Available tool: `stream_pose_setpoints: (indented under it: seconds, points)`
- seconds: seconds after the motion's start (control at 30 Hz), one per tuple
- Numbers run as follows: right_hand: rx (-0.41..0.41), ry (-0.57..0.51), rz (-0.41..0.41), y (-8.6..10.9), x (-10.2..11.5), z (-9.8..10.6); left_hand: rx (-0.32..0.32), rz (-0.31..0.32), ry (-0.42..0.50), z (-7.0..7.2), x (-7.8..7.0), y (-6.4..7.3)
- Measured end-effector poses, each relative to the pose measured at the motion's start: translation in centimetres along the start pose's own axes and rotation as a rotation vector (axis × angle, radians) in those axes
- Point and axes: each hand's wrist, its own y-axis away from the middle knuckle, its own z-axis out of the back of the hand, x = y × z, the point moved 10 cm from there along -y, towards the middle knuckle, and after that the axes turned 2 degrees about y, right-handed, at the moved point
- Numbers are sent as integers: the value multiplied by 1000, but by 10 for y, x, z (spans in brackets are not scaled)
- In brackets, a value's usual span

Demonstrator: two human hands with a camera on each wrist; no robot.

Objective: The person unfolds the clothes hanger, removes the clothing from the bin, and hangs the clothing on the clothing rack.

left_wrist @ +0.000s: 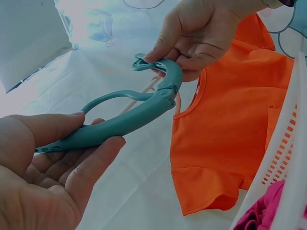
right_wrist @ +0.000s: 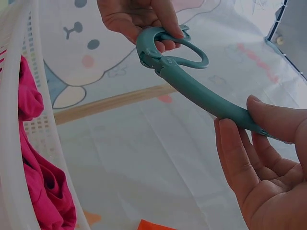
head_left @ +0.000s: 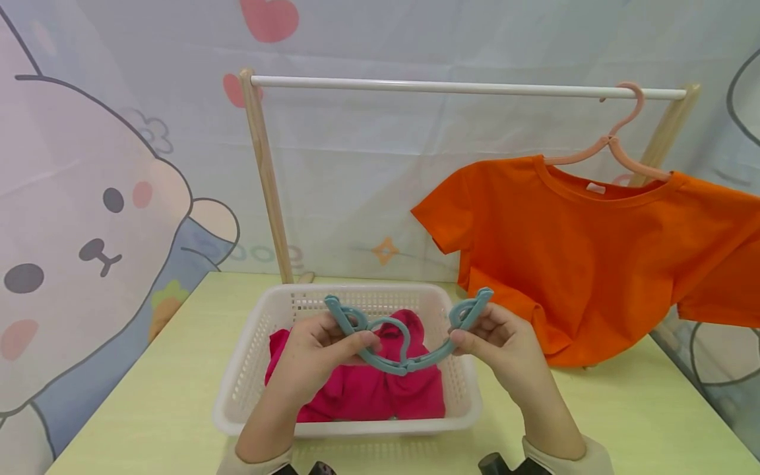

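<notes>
Both hands hold a teal folding hanger [head_left: 406,365] above the basket, one at each arm. My left hand [head_left: 320,349] pinches the left arm between thumb and fingers; my right hand [head_left: 495,343] pinches the other. The hanger's arms slope upward from the middle joint, and its hook curls up between them toward the left. In the left wrist view the hanger [left_wrist: 129,117] lies between the left thumb and fingers. Beneath it, bright pink clothing [head_left: 368,392] lies bunched in a white perforated basket [head_left: 463,396].
A rack with a white rail [head_left: 415,85] and wooden posts [head_left: 267,178] stands behind the basket. An orange T-shirt [head_left: 600,257] hangs at its right end on a pink hanger [head_left: 623,125]. The pale yellow table [head_left: 160,382] extends on both sides, before a printed cloth backdrop [head_left: 368,211].
</notes>
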Motion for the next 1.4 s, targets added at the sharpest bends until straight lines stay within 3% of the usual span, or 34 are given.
stream_pose_setpoints:
  seconds: [0.47, 0.97, 1.4]
  points:
    - [-97, -137, 13, -3, 0, 6, -87, -22, 31, 7, -6, 0]
    - [-139, -303, 26, -2, -2, 2, -111, -119, 136, 11, -11, 0]
    - [-141, -445, 56, -2, -6, -4, -236, -103, 231, 20, -7, 1]
